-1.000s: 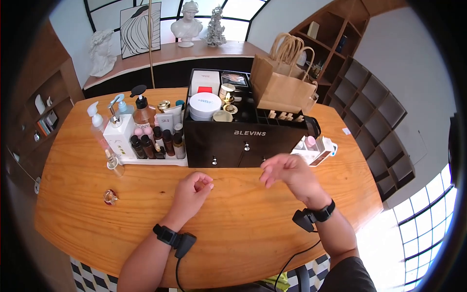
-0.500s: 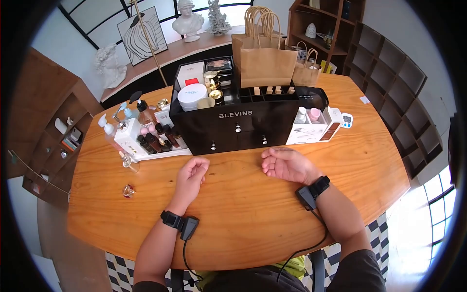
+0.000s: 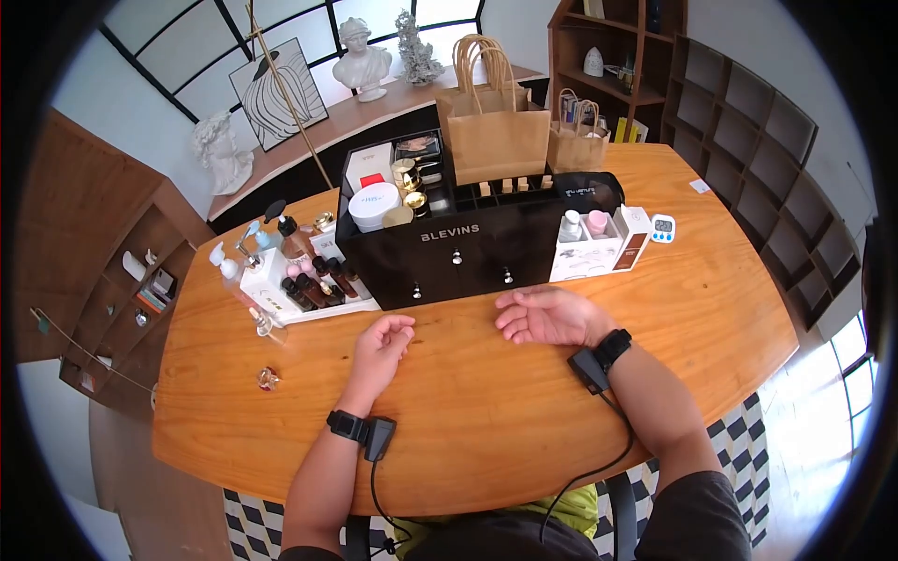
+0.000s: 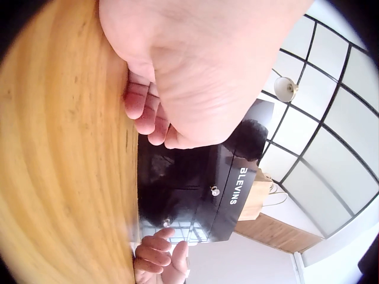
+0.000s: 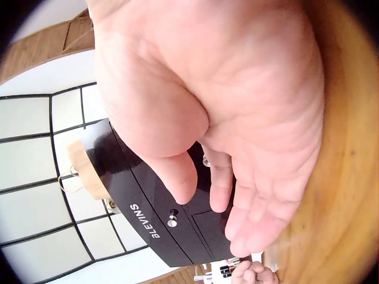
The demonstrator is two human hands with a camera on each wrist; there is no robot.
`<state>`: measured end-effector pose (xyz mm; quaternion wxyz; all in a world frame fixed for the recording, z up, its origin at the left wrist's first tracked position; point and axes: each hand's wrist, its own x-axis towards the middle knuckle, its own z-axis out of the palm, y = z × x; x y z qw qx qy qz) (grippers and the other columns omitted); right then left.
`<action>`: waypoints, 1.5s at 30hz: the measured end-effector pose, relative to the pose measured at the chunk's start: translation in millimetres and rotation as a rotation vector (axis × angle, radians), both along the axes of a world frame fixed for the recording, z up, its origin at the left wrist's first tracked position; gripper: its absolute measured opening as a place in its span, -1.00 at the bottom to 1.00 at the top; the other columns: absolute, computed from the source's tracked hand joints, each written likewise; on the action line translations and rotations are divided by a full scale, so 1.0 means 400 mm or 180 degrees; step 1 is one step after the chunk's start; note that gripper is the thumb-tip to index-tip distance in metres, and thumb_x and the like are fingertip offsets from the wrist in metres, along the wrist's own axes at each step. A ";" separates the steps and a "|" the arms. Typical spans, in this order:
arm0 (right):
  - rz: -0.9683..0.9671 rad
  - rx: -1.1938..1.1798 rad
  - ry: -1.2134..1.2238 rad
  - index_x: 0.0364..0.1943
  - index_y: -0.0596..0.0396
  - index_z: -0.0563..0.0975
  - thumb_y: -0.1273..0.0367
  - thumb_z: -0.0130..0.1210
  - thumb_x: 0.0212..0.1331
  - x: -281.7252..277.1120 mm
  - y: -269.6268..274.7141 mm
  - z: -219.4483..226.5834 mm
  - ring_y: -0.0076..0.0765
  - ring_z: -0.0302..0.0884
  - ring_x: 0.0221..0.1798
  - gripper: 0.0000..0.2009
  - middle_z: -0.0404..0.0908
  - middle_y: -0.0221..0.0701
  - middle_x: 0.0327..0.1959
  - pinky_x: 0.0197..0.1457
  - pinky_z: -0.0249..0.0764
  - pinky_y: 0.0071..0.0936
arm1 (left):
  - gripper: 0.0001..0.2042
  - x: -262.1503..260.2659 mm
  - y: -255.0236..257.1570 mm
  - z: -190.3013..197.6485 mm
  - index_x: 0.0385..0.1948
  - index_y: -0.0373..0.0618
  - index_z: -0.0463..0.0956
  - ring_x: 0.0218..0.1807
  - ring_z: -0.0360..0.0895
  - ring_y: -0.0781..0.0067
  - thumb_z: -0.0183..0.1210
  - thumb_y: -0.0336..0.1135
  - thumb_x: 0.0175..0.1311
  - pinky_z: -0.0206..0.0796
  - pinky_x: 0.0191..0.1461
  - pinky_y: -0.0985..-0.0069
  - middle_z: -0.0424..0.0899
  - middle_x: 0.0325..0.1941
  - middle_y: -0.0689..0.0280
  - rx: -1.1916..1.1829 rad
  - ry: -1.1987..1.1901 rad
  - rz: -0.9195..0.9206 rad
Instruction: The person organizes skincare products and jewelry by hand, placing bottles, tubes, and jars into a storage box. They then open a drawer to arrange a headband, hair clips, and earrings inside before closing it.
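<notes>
My left hand (image 3: pixel 378 357) rests on the wooden table (image 3: pixel 468 402) with loosely curled fingers and holds nothing. To its right, my right hand (image 3: pixel 557 318) lies on its side, palm turned inward, fingers loosely bent and nothing in them. Just beyond both hands stands a black cosmetics organizer (image 3: pixel 505 262) marked BLEVINS, its drawers closed by small knobs. The left wrist view shows the left fingers (image 4: pixel 145 118) low beside the tabletop, the right hand farther off. In the right wrist view, the right palm (image 5: pixel 254 100) fills much of the picture, with the organizer behind it.
Pump bottles and small dark bottles fill a white tray (image 3: pixel 327 313) at left. A dropper bottle (image 3: pixel 265 323) and a small glass ornament (image 3: pixel 267 379) stand nearer. Paper bags (image 3: pixel 498 140) rise behind the organizer; a white box (image 3: pixel 587 252) and a timer (image 3: pixel 662 229) sit right.
My right hand has come down from in front of the organizer and now rests on the table, palm inward. The left hand stays near its place while the head view has shifted.
</notes>
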<state>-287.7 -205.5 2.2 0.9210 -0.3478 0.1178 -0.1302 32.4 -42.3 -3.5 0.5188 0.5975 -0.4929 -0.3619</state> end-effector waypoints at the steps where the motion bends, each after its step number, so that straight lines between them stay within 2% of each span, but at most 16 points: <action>1: 0.0011 0.0013 -0.0014 0.21 0.23 0.54 0.26 0.04 0.62 -0.001 -0.001 -0.003 -0.07 0.73 0.11 -0.68 0.74 -0.11 0.06 0.25 0.63 -0.20 | -0.85 0.000 0.001 -0.001 -0.03 -0.19 0.69 -0.38 0.48 0.76 0.26 -0.38 0.51 0.34 -0.29 0.70 0.61 -0.39 0.53 -0.0028 0.0006 -0.0022; 4: -0.0043 -0.0034 0.0002 0.20 0.23 0.53 0.27 0.04 0.62 -0.001 -0.001 -0.009 -0.08 0.74 0.11 -0.68 0.74 -0.12 0.05 0.23 0.64 -0.22 | -0.85 0.003 0.001 -0.004 -0.02 -0.20 0.68 -0.37 0.48 0.76 0.26 -0.39 0.51 0.33 -0.29 0.70 0.61 -0.39 0.52 0.0013 -0.0147 -0.0083; 11: -0.0333 -0.0110 0.0218 0.18 0.21 0.55 0.23 -0.02 0.65 0.005 0.032 0.013 -0.11 0.74 0.04 -0.67 0.76 -0.13 0.03 0.15 0.61 -0.24 | -0.85 -0.002 0.004 0.009 -0.03 -0.21 0.69 -0.36 0.47 0.79 0.26 -0.39 0.52 0.32 -0.28 0.71 0.62 -0.38 0.53 0.0128 0.0132 0.0027; 13: -0.0569 -0.0173 0.0269 0.10 0.19 0.59 0.21 0.02 0.64 0.022 0.043 0.025 -0.23 0.73 -0.02 -0.69 0.76 -0.21 -0.04 0.12 0.63 -0.31 | -0.85 0.004 0.002 0.000 -0.02 -0.22 0.68 -0.35 0.46 0.81 0.27 -0.39 0.51 0.32 -0.26 0.73 0.64 -0.36 0.53 0.0012 -0.0075 -0.0100; 14: -0.0543 -0.0184 0.0294 0.10 0.19 0.59 0.21 0.02 0.64 0.037 0.046 0.029 -0.23 0.73 -0.02 -0.69 0.76 -0.21 -0.04 0.12 0.63 -0.31 | -0.85 0.006 0.002 -0.001 -0.02 -0.22 0.68 -0.35 0.46 0.81 0.27 -0.39 0.51 0.32 -0.26 0.73 0.64 -0.36 0.53 0.0005 -0.0049 -0.0075; 16: -0.0750 0.0014 0.0369 0.05 0.14 0.63 0.15 0.03 0.64 0.070 0.060 0.036 -0.35 0.70 -0.11 -0.67 0.77 -0.33 -0.13 0.03 0.59 -0.41 | -0.86 0.002 0.003 -0.003 -0.03 -0.22 0.68 -0.32 0.45 0.82 0.27 -0.40 0.51 0.32 -0.24 0.73 0.65 -0.33 0.52 0.0027 -0.0024 -0.0142; 22: -0.0869 -0.0015 0.0279 0.03 0.09 0.65 0.08 0.01 0.64 0.204 0.049 0.125 -0.49 0.60 -0.26 -0.63 0.74 -0.48 -0.29 -0.12 0.47 -0.52 | -0.84 -0.001 0.002 0.000 0.00 -0.22 0.68 -0.30 0.47 0.80 0.27 -0.41 0.50 0.35 -0.20 0.73 0.67 -0.28 0.51 -0.0014 -0.0027 -0.0031; 26: -0.1010 -0.0293 0.0476 0.04 0.14 0.66 0.09 0.00 0.65 0.237 0.061 0.153 -0.49 0.57 -0.29 -0.61 0.73 -0.46 -0.30 -0.13 0.48 -0.52 | -0.83 0.002 0.002 0.002 0.02 -0.22 0.67 -0.30 0.47 0.79 0.27 -0.42 0.49 0.35 -0.20 0.73 0.67 -0.26 0.50 0.0068 -0.0020 -0.0032; 32: -0.1113 -0.0455 0.0584 0.03 0.15 0.69 0.11 0.08 0.60 0.225 0.048 0.158 -0.52 0.57 -0.29 -0.63 0.73 -0.45 -0.31 -0.15 0.47 -0.54 | -0.82 0.000 -0.001 -0.006 0.06 -0.19 0.63 -0.28 0.49 0.76 0.25 -0.45 0.50 0.34 -0.22 0.71 0.64 -0.25 0.50 0.0075 -0.0196 -0.0204; 37: -0.1266 -0.0594 0.0724 -0.06 0.11 0.73 0.10 0.15 0.49 0.226 0.060 0.149 -0.54 0.53 -0.31 -0.65 0.72 -0.46 -0.34 -0.15 0.43 -0.54 | -0.77 0.001 -0.002 -0.010 0.12 -0.19 0.59 -0.28 0.49 0.76 0.23 -0.47 0.50 0.34 -0.23 0.70 0.63 -0.24 0.48 0.0062 0.0006 -0.0084; 45: -0.1430 -0.0795 0.0860 -0.11 0.13 0.75 0.08 0.15 0.49 0.230 0.094 0.145 -0.55 0.51 -0.39 -0.62 0.70 -0.44 -0.42 -0.24 0.38 -0.54 | -0.77 -0.005 -0.001 0.002 0.11 -0.20 0.61 -0.24 0.48 0.79 0.26 -0.52 0.48 0.31 -0.19 0.74 0.64 -0.19 0.49 0.0058 0.0280 -0.0059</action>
